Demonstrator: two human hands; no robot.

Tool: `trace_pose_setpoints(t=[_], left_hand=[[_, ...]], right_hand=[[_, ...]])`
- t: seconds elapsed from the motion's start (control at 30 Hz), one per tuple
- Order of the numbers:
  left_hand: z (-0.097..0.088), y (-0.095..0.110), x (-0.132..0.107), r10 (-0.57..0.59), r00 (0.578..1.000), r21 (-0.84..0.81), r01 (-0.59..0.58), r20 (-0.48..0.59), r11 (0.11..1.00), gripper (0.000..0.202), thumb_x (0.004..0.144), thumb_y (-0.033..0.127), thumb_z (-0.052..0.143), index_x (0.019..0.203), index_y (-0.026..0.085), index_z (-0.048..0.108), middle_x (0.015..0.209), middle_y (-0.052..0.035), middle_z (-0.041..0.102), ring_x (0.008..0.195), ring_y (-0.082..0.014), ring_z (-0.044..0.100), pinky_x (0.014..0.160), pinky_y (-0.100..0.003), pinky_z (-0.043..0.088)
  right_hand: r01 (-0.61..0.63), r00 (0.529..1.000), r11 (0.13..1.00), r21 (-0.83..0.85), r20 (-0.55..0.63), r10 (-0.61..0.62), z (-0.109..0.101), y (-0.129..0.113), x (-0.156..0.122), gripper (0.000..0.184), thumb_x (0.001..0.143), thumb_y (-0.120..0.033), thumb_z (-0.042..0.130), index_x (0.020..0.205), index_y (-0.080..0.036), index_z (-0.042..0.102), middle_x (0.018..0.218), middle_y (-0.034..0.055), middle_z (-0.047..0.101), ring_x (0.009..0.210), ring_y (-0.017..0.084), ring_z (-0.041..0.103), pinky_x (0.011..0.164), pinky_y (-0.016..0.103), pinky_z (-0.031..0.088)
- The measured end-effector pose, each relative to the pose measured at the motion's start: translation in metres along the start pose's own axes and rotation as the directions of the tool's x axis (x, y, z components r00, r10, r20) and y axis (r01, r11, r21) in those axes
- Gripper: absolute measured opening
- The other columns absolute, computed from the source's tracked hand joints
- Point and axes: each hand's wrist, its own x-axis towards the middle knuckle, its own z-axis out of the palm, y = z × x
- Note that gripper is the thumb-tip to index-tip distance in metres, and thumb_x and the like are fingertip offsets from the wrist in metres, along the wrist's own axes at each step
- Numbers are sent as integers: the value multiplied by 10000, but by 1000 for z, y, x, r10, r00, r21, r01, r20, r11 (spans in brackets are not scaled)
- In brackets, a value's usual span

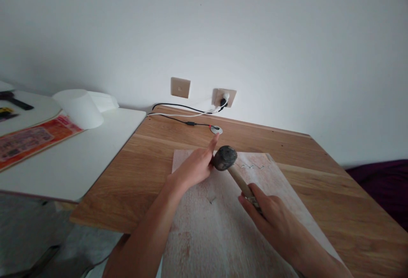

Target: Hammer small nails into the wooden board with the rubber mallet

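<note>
My right hand [270,214] is wrapped around the wooden handle of a rubber mallet [225,158]. The mallet's dark head is just above the whitewashed wooden board [216,235], right beside my left hand [199,165]. My left hand rests near the far part of the board with one finger stretched up and the others curled. Its fingertips are behind the mallet head, so whatever they pinch is hidden. To the right of the mallet head, small bent metal pieces [251,166] show on the board. Another thin metal bit [211,200] sits nearer to me.
The board lies on a wooden table [143,176] against the wall. Cables [181,115] run from a wall socket [224,97] past a round grommet [216,129]. On a white table [105,146] at left are a white roll [78,108] and an orange printed sheet [35,140].
</note>
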Motion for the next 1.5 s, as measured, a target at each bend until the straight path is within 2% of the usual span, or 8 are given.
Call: trace_pose_setpoints(t=[0.4,0.63,0.77,1.0,1.13,1.3,1.4,1.5], left_hand=[[2,-1,2,18,1000,-101,-17,8,995,1048,889,50,591,1674,243,-76,964,-43,765,871,-192,704,823,-298,510],[1,0,1,2,1000,6,-2,10,1000,1031,854,-15,516,1677,205,-63,967,-72,759,885,-214,700,816,-319,507],[1,1,1,4,1000,-59,-2,29,998,1011,877,13,548,1679,217,-33,982,-66,772,904,-206,712,846,-319,518],[3,-1,0,1,1000,-27,-1,4,1000,849,910,88,608,1653,230,222,1030,-59,768,974,-206,706,912,-338,523],[-3,2,-3,-26,1000,-43,26,0,999,710,913,99,619,1571,196,371,1027,-59,767,956,-205,703,893,-334,516],[-24,17,-18,-64,998,-41,64,7,997,124,937,286,672,1013,190,649,862,-19,715,781,-170,654,718,-287,451],[-36,31,-32,-72,985,-15,76,159,997,254,847,412,764,828,195,631,790,10,676,706,-149,604,627,-275,375],[-38,43,-41,-91,957,76,72,276,995,244,762,378,809,777,197,646,783,2,677,705,-161,600,601,-285,340]], right_hand=[[-2,1000,966,257,18,-2,-30,-26,-9,396,1001,-585,388,906,-241,559,574,-40,554,484,147,551,531,292,376],[-24,998,985,172,63,14,-11,-8,0,384,1009,-565,401,899,-238,569,582,-33,582,544,152,602,560,278,370],[-30,999,973,229,30,24,-7,1,-2,416,1007,-595,407,946,-232,603,568,-44,580,472,134,578,496,262,374],[-187,975,929,320,-51,214,-16,10,-42,478,940,-693,496,977,-234,622,510,-73,480,353,98,451,331,211,327],[-227,960,927,299,-89,264,-5,34,-59,513,947,-709,469,1014,-233,648,458,-80,454,322,113,432,318,217,341],[-122,967,991,59,-219,132,20,73,-65,407,1024,-480,405,1133,-239,714,541,-18,637,327,154,511,358,257,426],[76,950,988,-136,-292,-113,29,92,-71,406,1005,-268,379,1173,-233,747,857,103,801,672,258,760,636,345,619],[199,906,919,-341,-295,-305,38,110,-77,529,969,-78,299,1237,-195,741,1331,223,717,1002,313,774,909,486,608]])
